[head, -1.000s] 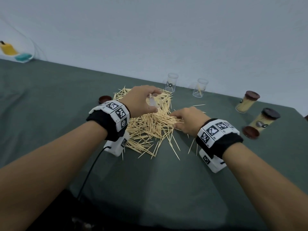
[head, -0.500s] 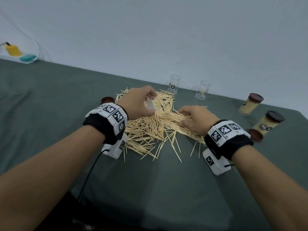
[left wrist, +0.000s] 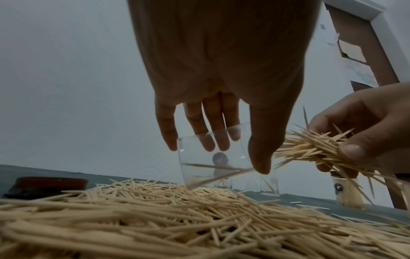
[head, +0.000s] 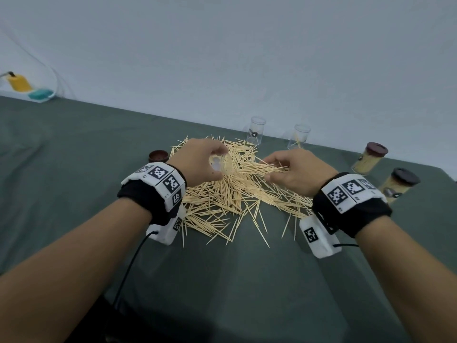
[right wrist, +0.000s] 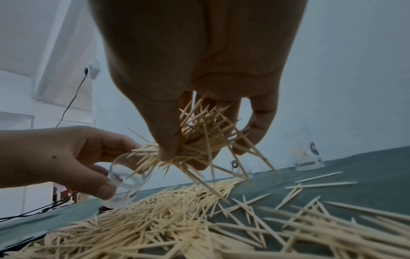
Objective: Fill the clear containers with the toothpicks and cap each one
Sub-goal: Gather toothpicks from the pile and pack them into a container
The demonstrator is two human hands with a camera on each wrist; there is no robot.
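Observation:
A big heap of toothpicks lies mid-table. My left hand holds a clear container tilted on its side just above the heap, mouth toward the right; a few toothpicks lie inside. My right hand grips a bunch of toothpicks, lifted off the heap, their tips at the container's mouth.
Two more clear containers stand upright at the back. Two filled, capped containers sit at the right. A loose brown cap lies left of the heap. Cables run from both wrist cameras.
My right hand has closed on a bunch of toothpicks and lifted it off the heap toward the container. The left hand has tilted the container's mouth toward it.

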